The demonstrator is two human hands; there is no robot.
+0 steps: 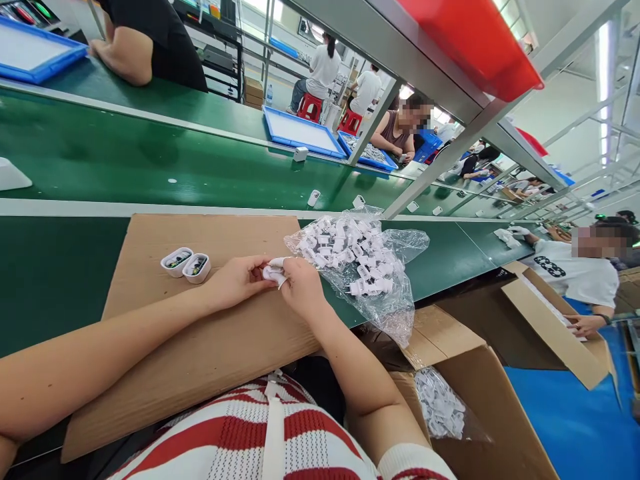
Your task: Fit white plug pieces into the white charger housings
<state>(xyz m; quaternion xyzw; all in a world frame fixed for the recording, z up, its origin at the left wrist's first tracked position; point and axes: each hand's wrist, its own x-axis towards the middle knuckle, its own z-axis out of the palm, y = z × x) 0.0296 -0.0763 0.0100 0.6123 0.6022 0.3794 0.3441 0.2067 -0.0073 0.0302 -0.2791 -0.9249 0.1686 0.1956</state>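
Note:
Over a brown cardboard sheet, my left hand and my right hand meet, fingers closed round a small white plastic part. Fingers cover much of that part. Left of my hands, two white oval housings with green and dark parts inside stand side by side on the cardboard. To the right of my right hand, many white plastic pieces lie heaped on a clear plastic bag at the table's edge.
A green conveyor carrying scattered white pieces runs beyond the cardboard. Metal posts and a red bin are overhead. An open carton with bagged white parts stands low at right. A person in white handles another box. Others sit across the line.

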